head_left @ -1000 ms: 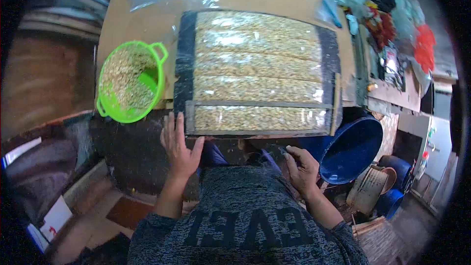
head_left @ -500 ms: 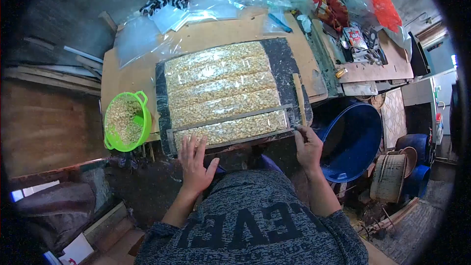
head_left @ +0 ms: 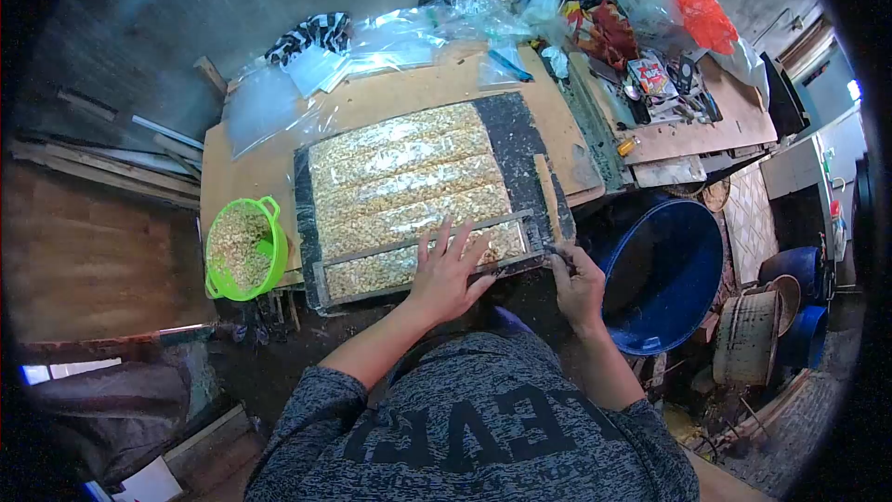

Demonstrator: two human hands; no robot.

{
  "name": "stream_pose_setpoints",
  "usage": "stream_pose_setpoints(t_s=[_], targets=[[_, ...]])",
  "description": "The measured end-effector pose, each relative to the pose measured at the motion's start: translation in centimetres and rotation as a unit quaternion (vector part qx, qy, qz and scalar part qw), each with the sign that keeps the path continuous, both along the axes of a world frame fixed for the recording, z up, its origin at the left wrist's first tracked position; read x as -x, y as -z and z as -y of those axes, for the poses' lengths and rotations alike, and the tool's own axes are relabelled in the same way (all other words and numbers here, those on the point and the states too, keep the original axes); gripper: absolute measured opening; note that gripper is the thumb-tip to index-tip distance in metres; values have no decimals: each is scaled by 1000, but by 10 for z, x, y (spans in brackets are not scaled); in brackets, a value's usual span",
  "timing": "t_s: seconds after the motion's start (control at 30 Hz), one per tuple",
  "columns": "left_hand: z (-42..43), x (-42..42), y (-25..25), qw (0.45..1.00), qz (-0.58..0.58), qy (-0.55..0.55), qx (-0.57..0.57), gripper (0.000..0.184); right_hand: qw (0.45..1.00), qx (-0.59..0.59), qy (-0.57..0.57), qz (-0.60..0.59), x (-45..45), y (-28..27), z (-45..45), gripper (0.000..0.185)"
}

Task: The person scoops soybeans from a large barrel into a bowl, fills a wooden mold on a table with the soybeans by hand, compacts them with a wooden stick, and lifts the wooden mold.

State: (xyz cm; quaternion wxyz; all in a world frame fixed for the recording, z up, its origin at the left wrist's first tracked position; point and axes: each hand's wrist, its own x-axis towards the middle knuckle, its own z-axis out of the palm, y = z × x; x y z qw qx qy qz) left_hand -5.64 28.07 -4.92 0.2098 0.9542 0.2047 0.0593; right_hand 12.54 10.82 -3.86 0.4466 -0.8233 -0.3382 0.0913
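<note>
A slab of pale small pieces under shiny clear film [head_left: 409, 163] lies in several strips on a dark board [head_left: 511, 121]. Around the front strip sits a narrow rectangular metal frame [head_left: 400, 246]. My left hand [head_left: 448, 274] rests over that strip, its fingers spread across the frame's far bar, holding nothing. At the frame's right end, my right hand [head_left: 580, 286] is closed on what looks like its dark end piece; the fingertips are partly hidden. A wooden stick [head_left: 546, 193] lies on the board just beyond my right hand.
A green colander [head_left: 276, 265] with similar pale pieces stands at the table's left edge. Clear plastic sheets [head_left: 251, 112] lie along the back. To the right is a big blue barrel [head_left: 669, 302]. Small tools and a box [head_left: 653, 79] sit on the side board.
My left hand has moved right and forward, from the slab's front edge onto the front strip. My right hand stays at the frame's right end. The view has shifted slightly.
</note>
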Motion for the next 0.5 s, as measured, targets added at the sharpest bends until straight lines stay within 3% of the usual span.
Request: stream_pose_setpoints(t_s=[0.13,0.33,0.5], targets=[[1,-28,7,1000,4,-13,-3,64,1000,4,17,-20,1,-2,18,16],[17,-36,12,997,-7,71,29,62,997,29,53,-44,0,10,41,17],[18,-13,10,999,22,7,40,61,997,13,56,-54,-6,10,40,18]])
